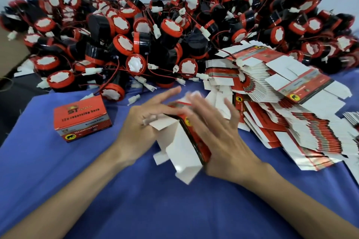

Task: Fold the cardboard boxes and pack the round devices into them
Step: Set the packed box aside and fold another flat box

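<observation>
A partly folded box (186, 149) was held at the middle of the blue cloth (174, 209), pressed between the two hands. Its long axis ran from about 11 o'clock, where the far end was covered by fingers, to about 5 o'clock, where the open end with loose white flaps pointed back toward the person. The red and black printed panel was turned toward 3 o'clock and the white unprinted card toward 8 o'clock.

The left hand (143, 122) was laid against the box from 9 o'clock, its fingers spread and nearly straight, aimed at about 1 o'clock; a small white flap was seen beside its knuckles. The right hand (219, 134) was set against the printed panel from 3 o'clock, with its fingers apart and straight, blurred at the tips. Neither thumb could be made out.

A finished box (82, 120) was stood closed at 9 o'clock, well apart from the hands, its orange printed face turned toward the person. A fanned stack of flat blanks (291, 114) was spread from 2 to 4 o'clock, just beside the right hand. The pile of round devices (155, 31), black bodies with red rims, thin wires and white plugs, was heaped across the far side from 10 to 2 o'clock.
</observation>
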A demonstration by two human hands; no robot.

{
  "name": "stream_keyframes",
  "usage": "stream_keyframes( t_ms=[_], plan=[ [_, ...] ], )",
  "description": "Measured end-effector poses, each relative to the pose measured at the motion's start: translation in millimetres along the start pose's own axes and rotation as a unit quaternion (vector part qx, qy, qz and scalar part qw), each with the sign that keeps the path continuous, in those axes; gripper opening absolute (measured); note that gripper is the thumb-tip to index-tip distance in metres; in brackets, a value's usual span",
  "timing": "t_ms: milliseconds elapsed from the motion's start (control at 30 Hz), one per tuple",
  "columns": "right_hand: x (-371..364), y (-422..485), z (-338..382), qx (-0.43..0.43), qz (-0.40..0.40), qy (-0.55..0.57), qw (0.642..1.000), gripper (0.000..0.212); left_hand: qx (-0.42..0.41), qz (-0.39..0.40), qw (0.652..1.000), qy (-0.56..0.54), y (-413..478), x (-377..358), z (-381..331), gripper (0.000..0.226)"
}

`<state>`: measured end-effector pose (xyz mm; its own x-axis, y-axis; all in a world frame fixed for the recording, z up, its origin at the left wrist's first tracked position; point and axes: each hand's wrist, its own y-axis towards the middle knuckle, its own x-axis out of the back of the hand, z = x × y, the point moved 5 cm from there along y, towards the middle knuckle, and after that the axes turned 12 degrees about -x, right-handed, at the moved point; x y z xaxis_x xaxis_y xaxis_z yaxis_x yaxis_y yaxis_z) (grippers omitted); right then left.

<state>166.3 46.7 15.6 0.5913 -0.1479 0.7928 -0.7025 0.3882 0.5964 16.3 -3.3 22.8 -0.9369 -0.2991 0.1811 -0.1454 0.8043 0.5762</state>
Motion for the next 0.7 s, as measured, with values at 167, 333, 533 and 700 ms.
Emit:
stream_keyframes(
  t_ms=[167, 333, 533, 700],
  plan=[
    [9, 0, -5, -0.037, -0.014, 0.152, 0.988, 0.085, 0.025, -0.021, 0.993, -0.109, -4, 3, 9, 0.044],
    [18, -1, -6, -0.103, -0.098, 0.304, 0.942, 0.081, -0.106, 0.066, 0.992, 0.02, -8, -9, -4, 0.1],
    [15, -4, 5, -0.032, -0.065, 0.3, 0.951, 0.092, -0.233, 0.026, 0.97, 0.07, -15, -26, -25, 0.097],
    [15, -3, 0, -0.009, -0.039, 0.32, 0.947, 0.081, -0.169, 0.0, 0.974, 0.153, -10, -17, -27, 0.078]
  ],
)
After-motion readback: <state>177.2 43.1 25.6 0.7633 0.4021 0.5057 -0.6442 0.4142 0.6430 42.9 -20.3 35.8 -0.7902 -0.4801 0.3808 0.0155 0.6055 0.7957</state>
